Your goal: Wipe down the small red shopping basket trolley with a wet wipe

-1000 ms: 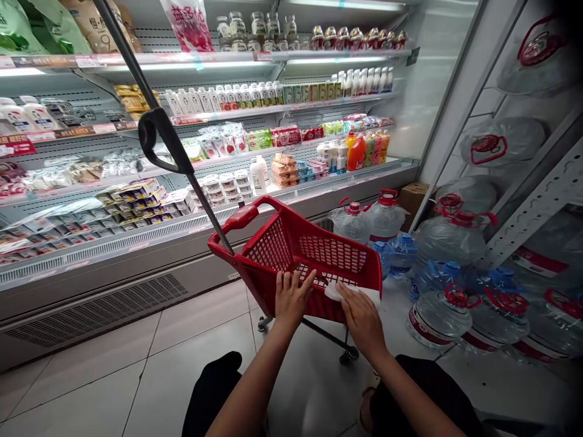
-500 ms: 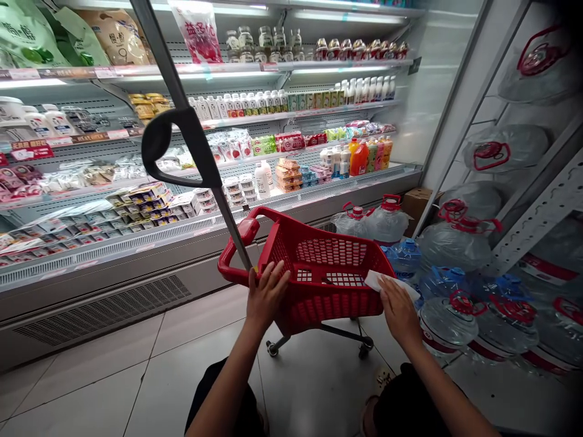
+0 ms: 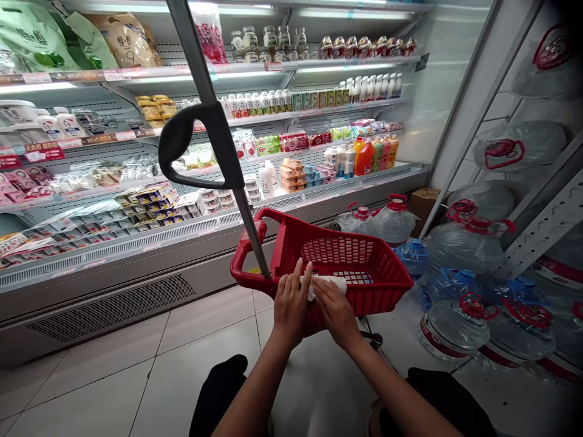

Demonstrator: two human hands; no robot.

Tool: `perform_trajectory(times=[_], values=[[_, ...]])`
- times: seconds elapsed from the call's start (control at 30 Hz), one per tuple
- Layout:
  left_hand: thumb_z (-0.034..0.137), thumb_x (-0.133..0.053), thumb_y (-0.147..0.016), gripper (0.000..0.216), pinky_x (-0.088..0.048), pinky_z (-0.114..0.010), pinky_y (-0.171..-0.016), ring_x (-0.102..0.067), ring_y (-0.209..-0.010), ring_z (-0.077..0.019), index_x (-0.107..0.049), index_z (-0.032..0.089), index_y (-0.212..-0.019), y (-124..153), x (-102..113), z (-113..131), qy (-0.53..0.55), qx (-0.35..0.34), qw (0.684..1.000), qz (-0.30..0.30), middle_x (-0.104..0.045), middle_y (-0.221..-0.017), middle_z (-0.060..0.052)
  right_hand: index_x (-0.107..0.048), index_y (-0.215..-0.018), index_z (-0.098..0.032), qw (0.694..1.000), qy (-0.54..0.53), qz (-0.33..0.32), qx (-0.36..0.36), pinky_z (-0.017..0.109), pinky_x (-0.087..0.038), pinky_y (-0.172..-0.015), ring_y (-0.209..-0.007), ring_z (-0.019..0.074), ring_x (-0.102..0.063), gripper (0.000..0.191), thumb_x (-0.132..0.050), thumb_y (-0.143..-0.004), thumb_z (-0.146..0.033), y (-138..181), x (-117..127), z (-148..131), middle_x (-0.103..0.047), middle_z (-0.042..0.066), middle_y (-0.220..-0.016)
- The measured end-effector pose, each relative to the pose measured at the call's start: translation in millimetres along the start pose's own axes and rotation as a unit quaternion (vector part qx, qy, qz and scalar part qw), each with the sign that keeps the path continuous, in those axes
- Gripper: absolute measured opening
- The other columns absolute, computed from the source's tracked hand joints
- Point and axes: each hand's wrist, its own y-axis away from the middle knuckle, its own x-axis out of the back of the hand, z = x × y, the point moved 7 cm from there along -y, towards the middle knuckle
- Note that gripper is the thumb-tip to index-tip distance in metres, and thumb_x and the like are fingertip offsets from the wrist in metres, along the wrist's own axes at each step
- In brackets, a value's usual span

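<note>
Basket [image 3: 378, 273] — red plastic, lattice walls, on a low frame w/ small castors [image 3: 377, 342] — stands on the tiled floor [image 3: 113, 376] right in front of the crouching person. It is near the chiller cabinet [image 3: 136, 243] and beside a pile of big water jugs [image 3: 455, 325] at right. Its pull pole [image 3: 248, 218] rises from the left end, tilted toward the camera, w/ a black grip [image 3: 200, 142] partway up.

Left hand [image 3: 291, 303] lies flat on the outside of the near wall, fingers straight and together, tips reaching over the rim; it isn't clenched round anything. Right hand [image 3: 337, 312] is just beside it, laid over a white cloth [image 3: 330, 283] that it presses onto the near rim. Whether those fingers curl round the cloth or only pin it flat can't be told, since the back of the hand hides them.

Handling, as a judgement: the basket looks empty as far as can be seen, so light. It's prob. stiff at the thick rim and springier in the lattice, so pressure sits best on the rim. On castors it'll likely roll or swivel under a sideways push — a bracing hand on the wall suits it. The pole or the red end handle [image 3: 246, 255] look like the firm places to grab. The cloth is soft and limp and would bunch unless kept flat under the fingers.
</note>
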Motion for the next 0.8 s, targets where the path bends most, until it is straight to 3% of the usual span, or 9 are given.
perform_trajectory(times=[0.1, 0.23, 0.33, 0.47, 0.63, 0.7, 0.8], values=[[0.006, -0.044, -0.104, 0.069, -0.04, -0.043, -0.121, -0.058, -0.135, -0.0227, -0.022, 0.021, -0.167, 2.3, -2.3, -1.9, -0.007, -0.001, 1.0, 0.002, -0.03, -0.169, -0.01, -0.043, -0.158, -0.03, 0.999, 0.027, -0.004, -0.027, 0.053, -0.033, -0.126, -0.147, 0.0215, -0.046, 0.049, -0.034, -0.109, -0.026, 24.4, 22.5, 43.0, -0.052, 0.003, -0.158], [0.005, -0.044, -0.103, 0.07, -0.038, -0.043, -0.123, -0.057, -0.137, -0.0226, -0.022, 0.021, -0.167, 3.7, -5.6, -2.9, 0.005, -0.001, 1.0, -0.002, -0.032, -0.169, -0.01, -0.046, -0.156, -0.027, 0.991, 0.071, 0.043, -0.104, 0.055, -0.033, -0.125, -0.145, 0.0235, -0.049, 0.048, -0.033, -0.11, -0.033, 57.4, 59.4, 103.5, -0.055, 0.006, -0.155], [0.004, -0.041, -0.104, 0.069, -0.037, -0.043, -0.123, -0.056, -0.138, -0.0226, -0.02, 0.022, -0.167, 2.6, -5.7, -0.3, 0.021, 0.001, 1.0, -0.002, -0.032, -0.169, -0.01, -0.05, -0.153, -0.024, 0.983, 0.083, 0.064, -0.153, 0.057, -0.033, -0.124, -0.144, 0.0255, -0.05, 0.049, -0.031, -0.11, -0.037, 64.0, 68.9, 120.0, -0.056, 0.008, -0.154], [0.006, -0.039, -0.104, 0.071, -0.037, -0.042, -0.122, -0.056, -0.139, -0.0238, -0.015, 0.023, -0.168, 0.2, -5.4, 7.0, 0.051, 0.002, 0.999, 0.0, -0.032, -0.168, -0.009, -0.052, -0.152, -0.024, 0.99, 0.071, 0.044, -0.115, 0.056, -0.034, -0.125, -0.142, 0.0244, -0.052, 0.048, -0.031, -0.11, -0.034, 37.5, 43.6, 80.2, -0.06, 0.008, -0.15], [0.008, -0.037, -0.104, 0.068, -0.035, -0.042, -0.123, -0.046, -0.148, -0.0219, -0.019, 0.02, -0.168, 1.2, -0.4, 8.6, 0.08, -0.011, 0.997, 0.0, -0.029, -0.17, -0.01, -0.035, -0.162, -0.028, 1.0, 0.008, -0.008, -0.016, 0.051, -0.032, -0.127, -0.15, 0.0208, -0.042, 0.053, -0.032, -0.109, -0.027, -1.7, 1.4, 4.6, -0.05, 0.005, -0.159], [0.005, -0.036, -0.1, 0.068, -0.03, -0.041, -0.127, -0.036, -0.154, -0.0201, -0.024, 0.017, -0.166, 2.5, 6.2, 6.4, 0.104, -0.029, 0.994, -0.006, -0.027, -0.171, -0.009, -0.032, -0.164, -0.027, 1.0, -0.003, -0.021, -0.007, 0.051, -0.031, -0.128, -0.153, 0.0217, -0.037, 0.055, -0.034, -0.109, -0.028, -7.0, -1.5, -4.4, -0.047, 0.005, -0.162], [0.007, -0.042, -0.095, 0.071, -0.021, -0.047, -0.13, -0.025, -0.159, -0.0219, -0.029, 0.019, -0.164, 1.1, 21.6, 7.2, 0.152, -0.052, 0.987, -0.023, -0.024, -0.172, -0.007, -0.031, -0.164, -0.028, 0.999, -0.011, -0.037, -0.031, 0.055, -0.029, -0.128, -0.156, 0.0234, -0.032, 0.054, -0.034, -0.109, -0.031, -6.2, 4.0, 4.3, -0.044, 0.005, -0.164]])
